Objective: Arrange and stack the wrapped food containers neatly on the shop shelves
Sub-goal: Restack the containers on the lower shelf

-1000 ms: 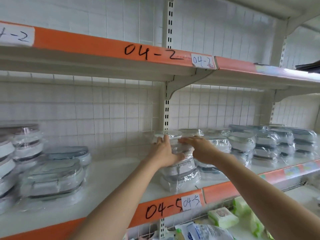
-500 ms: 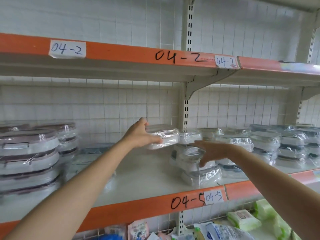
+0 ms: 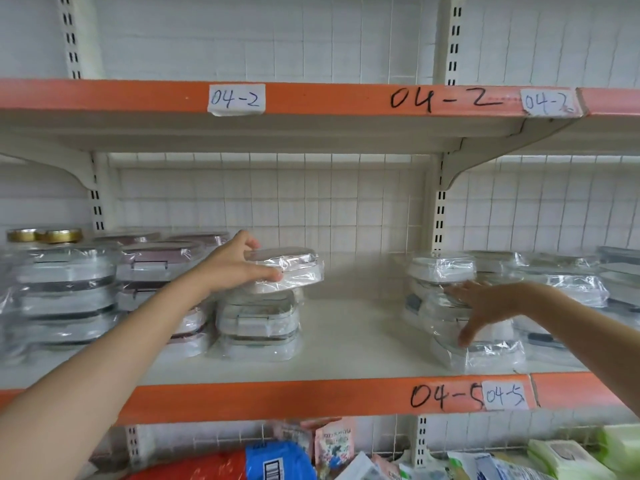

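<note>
"04-2" on upper shelf edge (image 3: 311,98) and its paper tags; "04-5" on lower shelf edge (image 3: 277,398).

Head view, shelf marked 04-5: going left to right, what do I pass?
Gold-lidded jars → tall stack of wrapped containers → left hand gripping a wrapped container over a short stack → bare shelf → right hand, fingers spread, in front of another stack.

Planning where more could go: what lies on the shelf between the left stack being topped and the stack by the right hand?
Nothing: the head view shows bare shelf between the left stack and the right stack.
</note>
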The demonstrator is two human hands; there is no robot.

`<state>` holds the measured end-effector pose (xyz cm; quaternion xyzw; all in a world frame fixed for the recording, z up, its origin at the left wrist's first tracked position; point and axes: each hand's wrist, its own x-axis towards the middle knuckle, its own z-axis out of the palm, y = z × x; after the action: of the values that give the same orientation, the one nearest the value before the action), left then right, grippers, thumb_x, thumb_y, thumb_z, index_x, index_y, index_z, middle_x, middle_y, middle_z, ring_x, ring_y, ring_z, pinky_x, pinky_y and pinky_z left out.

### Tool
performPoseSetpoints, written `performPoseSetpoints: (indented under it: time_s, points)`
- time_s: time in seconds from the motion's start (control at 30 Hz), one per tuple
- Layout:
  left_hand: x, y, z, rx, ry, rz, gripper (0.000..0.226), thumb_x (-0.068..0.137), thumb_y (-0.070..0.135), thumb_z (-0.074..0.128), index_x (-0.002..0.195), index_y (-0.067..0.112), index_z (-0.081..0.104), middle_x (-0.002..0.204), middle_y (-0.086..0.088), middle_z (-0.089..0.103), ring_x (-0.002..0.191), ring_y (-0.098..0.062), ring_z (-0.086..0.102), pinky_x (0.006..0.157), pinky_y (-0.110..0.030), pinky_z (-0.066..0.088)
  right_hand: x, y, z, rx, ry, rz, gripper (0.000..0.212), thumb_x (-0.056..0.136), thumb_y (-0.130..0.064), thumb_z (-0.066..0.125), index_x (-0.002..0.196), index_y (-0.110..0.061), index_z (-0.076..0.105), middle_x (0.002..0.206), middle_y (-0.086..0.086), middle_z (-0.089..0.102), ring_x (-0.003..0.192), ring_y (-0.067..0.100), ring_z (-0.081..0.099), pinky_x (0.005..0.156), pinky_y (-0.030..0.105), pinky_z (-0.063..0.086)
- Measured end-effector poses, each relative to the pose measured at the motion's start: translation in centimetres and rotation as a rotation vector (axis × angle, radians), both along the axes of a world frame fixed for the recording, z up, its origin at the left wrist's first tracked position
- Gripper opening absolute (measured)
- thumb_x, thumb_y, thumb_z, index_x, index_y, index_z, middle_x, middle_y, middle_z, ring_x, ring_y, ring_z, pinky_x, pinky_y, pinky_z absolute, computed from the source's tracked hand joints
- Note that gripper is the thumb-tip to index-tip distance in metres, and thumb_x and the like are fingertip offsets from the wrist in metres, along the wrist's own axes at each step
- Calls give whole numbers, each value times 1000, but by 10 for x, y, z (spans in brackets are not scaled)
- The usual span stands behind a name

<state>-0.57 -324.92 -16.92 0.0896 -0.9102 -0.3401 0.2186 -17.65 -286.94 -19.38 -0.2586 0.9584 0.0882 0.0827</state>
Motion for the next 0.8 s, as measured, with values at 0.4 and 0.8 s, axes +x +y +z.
performPoseSetpoints:
  time_s: [0.4,0.8]
  points:
    - [11,-11,11,63,69,12,60,70,42,80,116,25,46,119,5,50,99,-8,51,69,-23,42,16,-78,-4,-363,115,232,102,61,-67,72,138,-16,29,120,-4,39,107,12,35,103,37,39]
    - [-14,-9,1,14,46,21,70,51,55,82,108,31,47,120,9,50,113,-12,49,97,-38,46,-34,-169,-60,-432,106,167,82,70,-63,68,135,-23,38,138,-2,44,129,22,36,103,41,31]
